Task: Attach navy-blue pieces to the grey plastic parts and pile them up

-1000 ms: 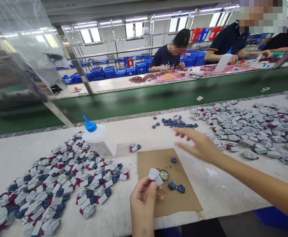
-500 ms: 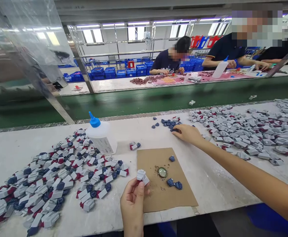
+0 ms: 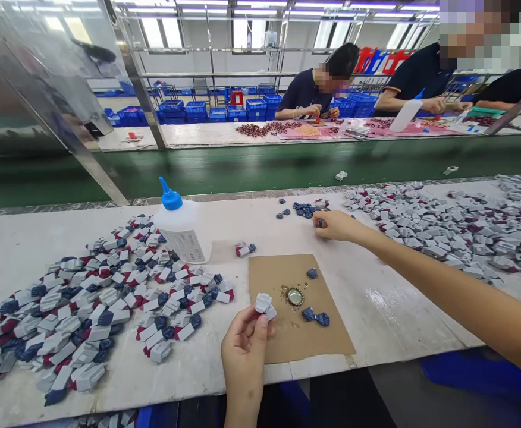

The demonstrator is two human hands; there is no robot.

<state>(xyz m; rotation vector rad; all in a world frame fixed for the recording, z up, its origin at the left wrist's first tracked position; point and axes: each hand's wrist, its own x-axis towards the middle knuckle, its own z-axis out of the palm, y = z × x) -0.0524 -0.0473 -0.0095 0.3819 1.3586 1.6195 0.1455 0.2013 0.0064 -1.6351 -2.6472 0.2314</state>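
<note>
Between the thumb and fingers of my left hand [image 3: 245, 351] is a light grey block-like piece [image 3: 264, 304], held over the near left part of a brown cardboard sheet [image 3: 332, 339]. On the cardboard lie a bottle cap [image 3: 295, 296] holding a clear liquid, with wet spots around it, and a few dark blue fist-shaped pieces [image 3: 316, 317]. Farther off, my right hand [image 3: 338, 226] is closed in a pinch on a small dark blue piece [image 3: 320, 223], mostly covered by the fingers. It is beside a small cluster of similar blue pieces [image 3: 304, 210].
A white bottle with a blue nozzle [image 3: 182, 232] stands left of the cardboard, by a heap of grey, red and blue pieces [image 3: 104, 303]. Another heap of grey pieces [image 3: 448, 232] spreads at right. Across a green belt [image 3: 242, 169], people [image 3: 307, 92] work at another table.
My right hand has lifted slightly from the blue cluster, and a blue piece now shows in its fingers. My left hand still holds the grey piece. The view has tilted slightly.
</note>
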